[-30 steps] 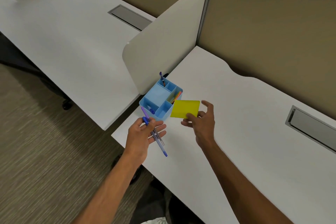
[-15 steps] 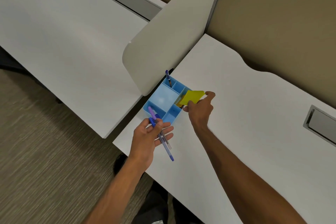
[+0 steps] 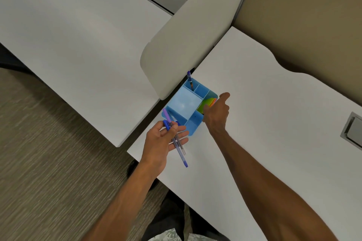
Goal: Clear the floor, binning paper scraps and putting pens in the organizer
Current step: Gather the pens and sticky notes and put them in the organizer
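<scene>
A light blue organizer point(image 3: 184, 103) stands at the near left corner of the white desk point(image 3: 274, 133). My left hand point(image 3: 160, 141) hovers at its near corner, shut on a small bunch of blue and purple pens point(image 3: 179, 146) that point toward me. My right hand point(image 3: 216, 115) is at the organizer's right compartment. Its fingertips rest on a yellow note pad point(image 3: 202, 106) that sits in there with other coloured notes, and its thumb is lifted away. One blue pen point(image 3: 189, 79) stands in the far compartment.
A rounded grey divider panel point(image 3: 186, 45) rises just behind the organizer, between this desk and a second white desk point(image 3: 78, 35) on the left. A grey cable hatch point(image 3: 352, 131) is set in the desk at right. Striped carpet point(image 3: 49, 162) lies lower left.
My right hand carried the yellow pad from above the desk down into the organizer's right compartment, and the thumb has come off it. The left hand kept its pens and barely moved.
</scene>
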